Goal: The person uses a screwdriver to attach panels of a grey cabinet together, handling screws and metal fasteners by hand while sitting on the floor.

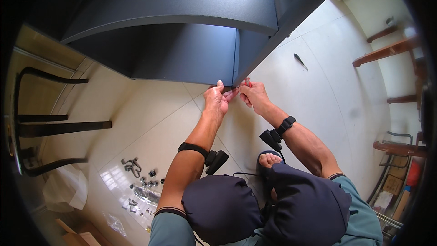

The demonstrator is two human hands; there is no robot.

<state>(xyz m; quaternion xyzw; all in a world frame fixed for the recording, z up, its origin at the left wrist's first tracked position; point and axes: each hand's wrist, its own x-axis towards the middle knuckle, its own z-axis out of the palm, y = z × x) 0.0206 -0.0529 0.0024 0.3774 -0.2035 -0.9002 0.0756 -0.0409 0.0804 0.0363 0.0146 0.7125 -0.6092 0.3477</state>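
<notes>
Shelf unit (pixel 182 57): dark grey, with broad panels and a slanting post (pixel 298 16), filling the upper middle; its near lower corner sits between the two hands.
Left hand (pixel 216 99): thumb raised at the panel's lower edge, fingers reaching toward that corner; whether they grip anything, I cannot tell.
Right hand (pixel 256 95): fingers curled in at the foot of the post, something small and reddish showing beside them; its kind, and whether it is gripped, cannot be told.
Forearms (pixel 185 173): each strapped with a dark, blocky device (pixel 217 161).
Right-hand floor (pixel 318 95): black-handled screwdriver (pixel 300 61), well apart from the right hand.
Left-hand floor: dark curved hooks (pixel 132 167), small round fittings (pixel 144 184) and a clear plastic bag (pixel 148 195), near one another.
Left margin: black chair legs (pixel 66 129), white plastic sheeting (pixel 66 189), a cardboard box (pixel 73 237).
Right margin: brown wooden legs (pixel 387 52).
</notes>
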